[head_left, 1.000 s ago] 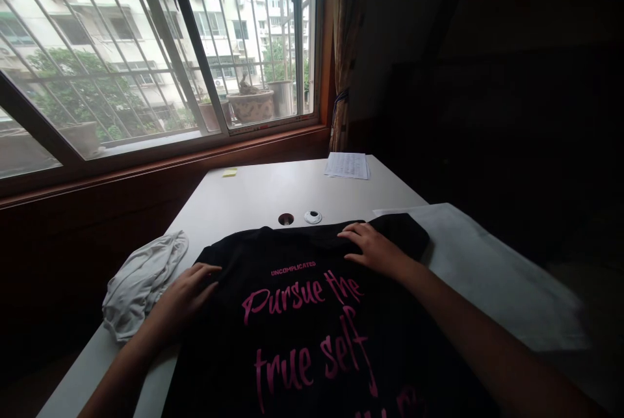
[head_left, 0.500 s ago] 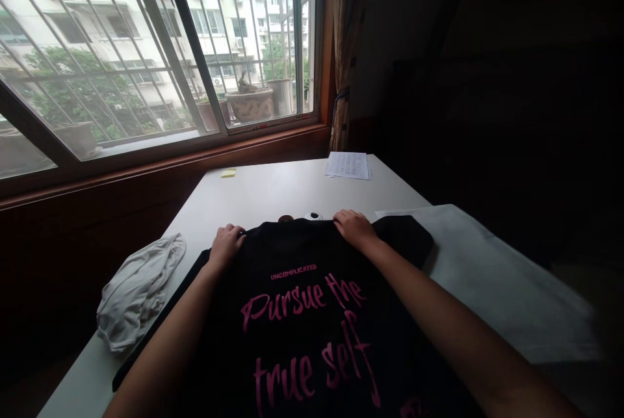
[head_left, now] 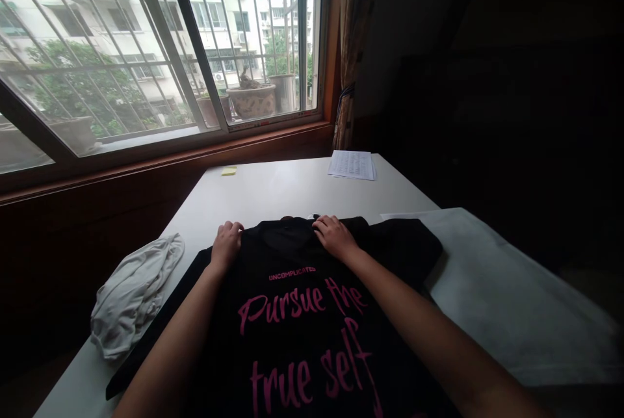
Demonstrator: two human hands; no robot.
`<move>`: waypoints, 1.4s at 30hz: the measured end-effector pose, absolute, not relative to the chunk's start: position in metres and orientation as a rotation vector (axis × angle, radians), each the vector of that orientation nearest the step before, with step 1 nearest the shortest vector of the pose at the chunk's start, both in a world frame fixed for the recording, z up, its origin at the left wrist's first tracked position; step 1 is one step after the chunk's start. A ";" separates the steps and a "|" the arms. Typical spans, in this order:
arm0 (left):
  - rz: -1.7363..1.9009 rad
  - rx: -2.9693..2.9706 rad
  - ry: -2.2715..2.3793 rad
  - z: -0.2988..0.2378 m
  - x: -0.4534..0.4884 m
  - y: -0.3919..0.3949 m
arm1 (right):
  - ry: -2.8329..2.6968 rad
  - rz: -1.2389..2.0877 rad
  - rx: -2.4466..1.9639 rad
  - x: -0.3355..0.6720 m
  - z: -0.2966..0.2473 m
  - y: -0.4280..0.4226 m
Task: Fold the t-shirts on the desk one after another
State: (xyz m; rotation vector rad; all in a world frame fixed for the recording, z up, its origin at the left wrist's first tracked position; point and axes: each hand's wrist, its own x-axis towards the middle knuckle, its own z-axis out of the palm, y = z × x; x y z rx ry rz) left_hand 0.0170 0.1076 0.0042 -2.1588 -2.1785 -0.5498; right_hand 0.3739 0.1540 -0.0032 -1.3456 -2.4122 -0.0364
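A black T-shirt (head_left: 292, 340) with pink lettering lies spread flat on the white table (head_left: 273, 194). My left hand (head_left: 227, 244) sits at the shirt's far edge, left of the collar, its fingers curled over the fabric. My right hand (head_left: 334, 236) rests on the far edge just right of the collar, fingers bent down onto the cloth. Both forearms stretch across the shirt towards its top.
A crumpled white garment (head_left: 134, 288) lies at the table's left edge. A sheet of paper (head_left: 351, 164) and a yellow sticky note (head_left: 229, 171) sit at the far side. White cloth (head_left: 507, 301) covers the surface on the right. A barred window is beyond.
My left hand moved from the left sleeve area up to the collar edge. My right hand slid left along the top edge towards the collar.
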 end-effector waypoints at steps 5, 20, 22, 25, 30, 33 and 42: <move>-0.503 -2.081 -2.203 0.007 0.014 0.108 | -2.350 0.015 -1.372 0.369 -0.014 0.164; -0.141 -2.321 -2.127 -0.010 0.074 0.095 | -2.568 0.179 -1.375 0.383 -0.020 0.172; -0.126 -2.331 -2.159 -0.008 0.073 0.095 | -2.598 0.217 -1.381 0.386 -0.019 0.171; -0.110 -2.348 -2.174 -0.005 0.072 0.097 | -2.624 0.250 -1.381 0.389 -0.016 0.169; -0.082 -2.361 -2.169 -0.006 0.071 0.099 | -2.640 0.271 -1.392 0.389 -0.014 0.162; -0.088 -2.367 -2.165 -0.008 0.070 0.100 | -2.651 0.263 -1.377 0.396 -0.010 0.160; -0.084 -2.360 -2.158 -0.009 0.069 0.104 | -2.291 -0.042 -1.754 0.510 0.036 0.184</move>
